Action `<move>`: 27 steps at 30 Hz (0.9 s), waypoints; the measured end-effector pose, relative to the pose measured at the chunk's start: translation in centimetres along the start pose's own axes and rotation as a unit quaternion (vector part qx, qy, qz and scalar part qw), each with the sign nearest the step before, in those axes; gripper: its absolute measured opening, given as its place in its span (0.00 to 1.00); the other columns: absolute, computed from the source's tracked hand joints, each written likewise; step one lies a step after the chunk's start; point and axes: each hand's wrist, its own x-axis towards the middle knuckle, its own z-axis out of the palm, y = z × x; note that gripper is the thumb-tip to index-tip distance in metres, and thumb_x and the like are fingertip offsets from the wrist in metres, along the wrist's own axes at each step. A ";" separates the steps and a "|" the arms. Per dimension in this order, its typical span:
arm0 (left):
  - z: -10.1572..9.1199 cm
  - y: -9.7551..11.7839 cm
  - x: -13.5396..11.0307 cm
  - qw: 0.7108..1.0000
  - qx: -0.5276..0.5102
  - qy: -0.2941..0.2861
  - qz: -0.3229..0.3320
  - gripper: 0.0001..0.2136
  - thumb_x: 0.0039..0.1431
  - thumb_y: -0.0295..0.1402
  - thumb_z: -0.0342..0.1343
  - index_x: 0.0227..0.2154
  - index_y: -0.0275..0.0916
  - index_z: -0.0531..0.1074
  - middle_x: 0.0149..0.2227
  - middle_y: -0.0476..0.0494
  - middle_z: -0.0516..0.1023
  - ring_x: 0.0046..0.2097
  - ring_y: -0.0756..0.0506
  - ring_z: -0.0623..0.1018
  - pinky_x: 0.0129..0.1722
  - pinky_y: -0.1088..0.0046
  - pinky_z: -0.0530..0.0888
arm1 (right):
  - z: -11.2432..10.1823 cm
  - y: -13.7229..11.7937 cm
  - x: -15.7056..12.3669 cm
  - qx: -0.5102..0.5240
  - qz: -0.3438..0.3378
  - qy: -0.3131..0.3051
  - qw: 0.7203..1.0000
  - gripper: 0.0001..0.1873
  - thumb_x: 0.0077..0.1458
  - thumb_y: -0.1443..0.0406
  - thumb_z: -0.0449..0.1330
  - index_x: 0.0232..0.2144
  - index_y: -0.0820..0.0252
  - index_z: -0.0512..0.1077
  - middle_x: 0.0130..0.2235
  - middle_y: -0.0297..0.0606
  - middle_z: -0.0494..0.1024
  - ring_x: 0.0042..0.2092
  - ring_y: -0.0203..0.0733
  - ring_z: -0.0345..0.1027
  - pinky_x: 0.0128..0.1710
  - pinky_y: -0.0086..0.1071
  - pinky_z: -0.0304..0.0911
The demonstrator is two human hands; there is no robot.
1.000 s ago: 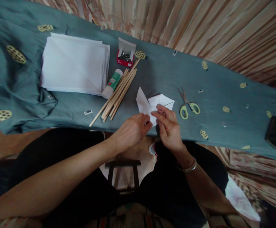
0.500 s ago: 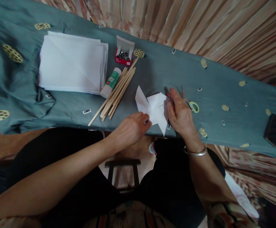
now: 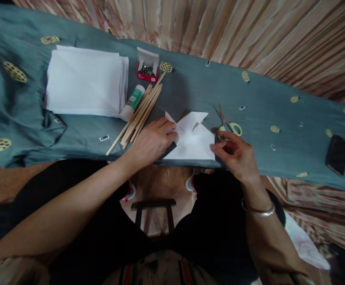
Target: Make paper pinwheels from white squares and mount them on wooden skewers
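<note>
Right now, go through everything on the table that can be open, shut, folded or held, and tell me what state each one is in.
Folded paper: lying flat, flaps folded, touched by both hands.
Left hand: pressing the paper's left side.
Right hand: fingers at the paper's right corner.
Scissors: lying unheld; blades look shut.
Pin box: lid open, pins inside.
Glue stick: lying down, capped.
Wooden sticks: bundled, lying flat.
Paper stack: flat, untouched.
Phone: screen dark.

We list, on the teal cloth [image 3: 190, 85]: a stack of white sheets [image 3: 84, 82] far left; a green glue stick [image 3: 133, 101] touching a bundle of wooden sticks [image 3: 138, 114]; an open red box of clips [image 3: 147, 70] beyond them; green-handled scissors [image 3: 229, 125] at centre right; a black phone [image 3: 337, 154] far right.
</note>
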 end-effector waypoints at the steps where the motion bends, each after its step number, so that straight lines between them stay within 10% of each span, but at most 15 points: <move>1: 0.0 -0.1 0.2 1.000 -0.002 0.008 -0.004 0.12 0.65 0.23 0.46 0.42 0.33 0.75 0.47 0.36 0.75 0.50 0.40 0.72 0.47 0.61 0.72 | 0.1 -0.1 -0.3 0.030 0.015 -0.002 0.999 0.24 0.50 0.57 0.66 0.49 0.58 0.72 0.26 0.32 0.78 0.25 0.37 0.68 0.25 0.32 0.65; 8: -0.9 1.8 -0.2 0.997 -0.056 0.040 0.034 0.12 0.67 0.36 0.50 0.45 0.34 0.73 0.48 0.37 0.75 0.51 0.39 0.71 0.49 0.58 0.71 | 1.5 -0.8 -1.4 0.086 0.094 -0.040 0.991 0.31 0.47 0.52 0.67 0.51 0.61 0.68 0.25 0.32 0.79 0.23 0.38 0.71 0.24 0.32 0.67; 15: 0.6 3.9 -1.2 0.996 -0.066 -0.032 0.057 0.10 0.63 0.37 0.56 0.38 0.33 0.73 0.43 0.37 0.76 0.45 0.40 0.73 0.43 0.64 0.72 | 1.2 -1.9 -2.2 -0.220 -0.054 0.041 0.973 0.21 0.58 0.52 0.59 0.47 0.61 0.74 0.31 0.40 0.82 0.31 0.45 0.76 0.36 0.38 0.71; 27: 0.5 4.0 -1.3 0.997 -0.027 -0.014 0.067 0.08 0.66 0.27 0.49 0.32 0.35 0.71 0.35 0.41 0.75 0.37 0.44 0.72 0.36 0.67 0.70 | 1.7 -1.4 -2.2 -0.195 -0.243 0.047 0.949 0.21 0.64 0.65 0.53 0.58 0.56 0.67 0.54 0.46 0.76 0.56 0.51 0.70 0.57 0.51 0.66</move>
